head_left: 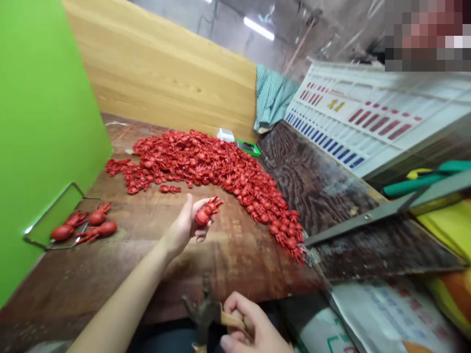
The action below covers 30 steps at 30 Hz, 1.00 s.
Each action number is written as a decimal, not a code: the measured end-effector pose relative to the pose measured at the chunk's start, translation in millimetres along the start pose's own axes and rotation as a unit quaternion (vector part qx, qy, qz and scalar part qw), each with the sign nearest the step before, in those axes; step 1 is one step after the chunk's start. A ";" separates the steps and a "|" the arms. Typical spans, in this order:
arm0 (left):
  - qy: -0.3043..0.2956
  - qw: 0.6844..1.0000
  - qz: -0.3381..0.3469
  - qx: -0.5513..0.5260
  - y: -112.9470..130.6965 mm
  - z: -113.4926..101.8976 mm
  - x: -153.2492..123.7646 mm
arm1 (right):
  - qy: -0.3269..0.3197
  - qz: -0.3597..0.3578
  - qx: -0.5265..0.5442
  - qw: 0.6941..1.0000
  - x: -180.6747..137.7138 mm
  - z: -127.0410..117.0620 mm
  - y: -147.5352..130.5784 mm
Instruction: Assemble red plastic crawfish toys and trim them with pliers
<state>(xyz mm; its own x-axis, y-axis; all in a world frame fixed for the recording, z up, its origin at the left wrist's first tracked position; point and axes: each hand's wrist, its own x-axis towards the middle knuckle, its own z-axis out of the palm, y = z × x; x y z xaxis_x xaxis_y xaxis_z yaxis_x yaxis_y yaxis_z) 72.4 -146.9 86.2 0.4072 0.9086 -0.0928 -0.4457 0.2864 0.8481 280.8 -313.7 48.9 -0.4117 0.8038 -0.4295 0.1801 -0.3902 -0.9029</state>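
My left hand [189, 223] is raised over the middle of the brown wooden table [154, 274], fingers pinched around one small red plastic crab-like toy [206, 212]. A big heap of the same red toys [217, 171] lies behind it, trailing towards the right edge. My right hand [250, 326] is low at the near edge, closed around the wooden handle of a dark metal tool [203, 310]. Three red toys [86, 225] lie apart at the left, beside a wire frame [55, 206].
A green wall [40, 122] bounds the left and a wooden board [165, 73] the back. A dark patterned board [331, 196] with a metal bar [368, 218] lies to the right. A printed white panel [368, 117] stands behind it, with striped cloth [274, 95] nearby.
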 end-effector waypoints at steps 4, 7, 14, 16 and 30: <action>0.025 0.996 -0.062 -0.050 -31.9 16.8 -92.9 | 0.025 0.074 0.028 0.997 -20.9 24.2 16.4; 0.036 0.997 -0.060 0.021 -49.1 22.1 -146.1 | 0.006 0.082 0.021 0.996 -37.0 30.3 26.1; -0.025 0.970 -0.031 0.242 -32.2 34.7 -217.9 | -0.042 0.043 -0.024 0.998 -64.0 32.2 30.9; -0.061 0.935 -0.024 0.347 -23.5 40.6 -226.1 | -0.044 0.034 -0.035 0.998 -68.5 33.8 34.0; -0.048 0.848 0.056 0.524 -20.1 61.5 -239.9 | -0.054 -0.087 -0.153 0.983 -104.5 47.2 25.0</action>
<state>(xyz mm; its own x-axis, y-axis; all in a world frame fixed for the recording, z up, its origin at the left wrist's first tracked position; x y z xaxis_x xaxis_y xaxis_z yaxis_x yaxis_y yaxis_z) 32.7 -389.3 123.5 0.4949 0.8687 0.0182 0.4480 -0.2731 0.8513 286.2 -428.7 72.0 -0.5501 0.7873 -0.2784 0.3521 -0.0837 -0.9322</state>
